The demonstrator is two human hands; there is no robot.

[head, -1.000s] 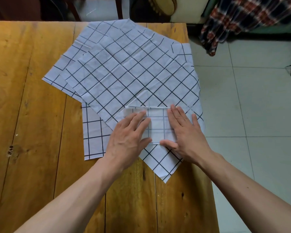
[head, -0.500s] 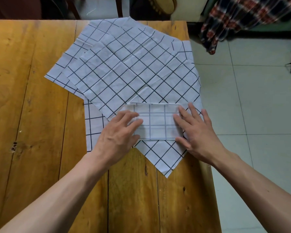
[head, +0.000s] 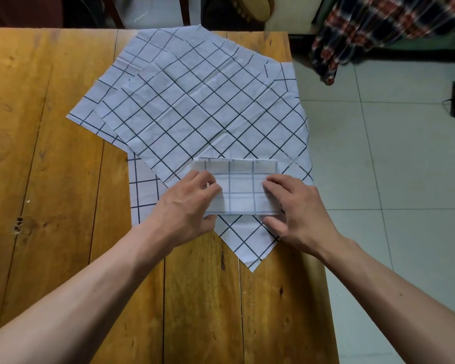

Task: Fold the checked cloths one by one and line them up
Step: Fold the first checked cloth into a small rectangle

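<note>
Now the left hand (head: pixel 187 206) and right hand (head: pixel 297 214) both hold the small folded cloth (head: pixel 241 190), one at each end, with curled fingers pinching its edges. It sits on top of the flat cloths (head: pixel 195 109), near their front corner. Those lie spread in a messy pile on the wooden desk (head: pixel 50 179).

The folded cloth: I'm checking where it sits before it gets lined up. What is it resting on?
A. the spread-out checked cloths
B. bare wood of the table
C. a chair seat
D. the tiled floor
A: the folded cloth, held at its ends by the left hand and right hand, lies on the unfolded checked cloths.
</note>
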